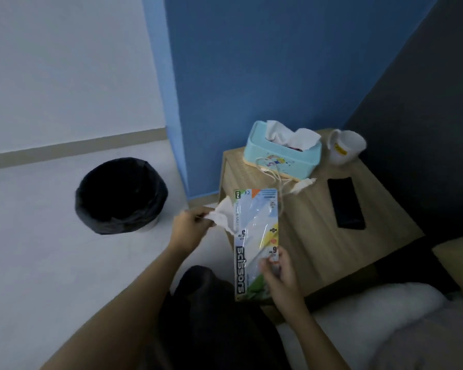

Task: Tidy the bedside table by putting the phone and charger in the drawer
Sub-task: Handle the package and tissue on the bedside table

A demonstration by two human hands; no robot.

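A black phone [346, 202] lies flat on the right part of the wooden bedside table [318, 236]. A white charger cable [271, 173] trails from the front of the tissue box across the table top. My left hand [190, 227] is pinched on a crumpled white tissue [223, 216] off the table's left edge. My right hand [280, 273] grips the lower end of a scissors package [254, 244], held upright over the table's front left corner. No drawer is visible.
A light blue tissue box [281, 152] and a white cup [345, 148] stand at the back of the table. Another crumpled tissue [304, 184] lies beside the cable. A bin with a black liner [120, 196] stands on the floor to the left. Bedding [385, 324] fills the lower right.
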